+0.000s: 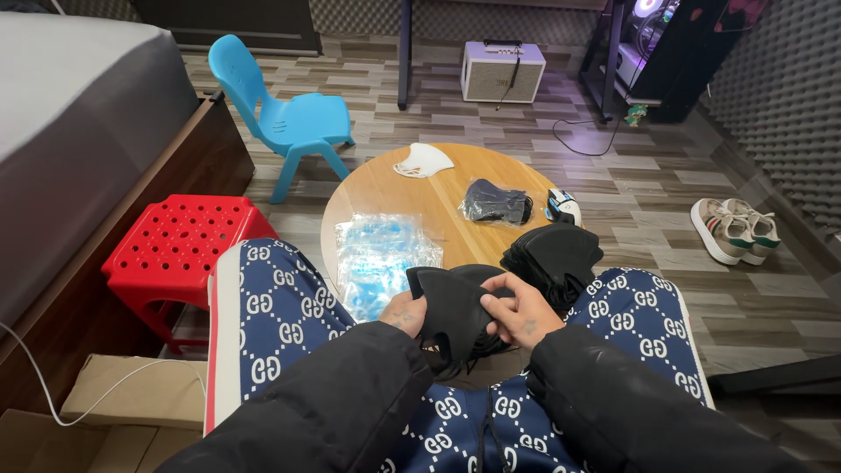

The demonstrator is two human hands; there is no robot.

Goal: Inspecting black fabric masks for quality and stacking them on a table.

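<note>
My left hand (405,312) and my right hand (521,311) both grip a black face mask (454,308) over my lap, at the near edge of a small round wooden table (412,188). A stack of black masks (554,252) lies just right of my right hand. A pile of clear plastic bags (378,252) lies left of my hands on the table. Farther back sit a bagged black mask (496,202) and a white mask (422,160).
A red plastic stool (180,245) stands at my left knee, a blue child's chair (285,118) beyond it, a bed (79,131) at far left. A small white object (563,208) sits at the table's right edge. White sneakers (734,229) lie on the floor. A speaker box (502,71) stands behind.
</note>
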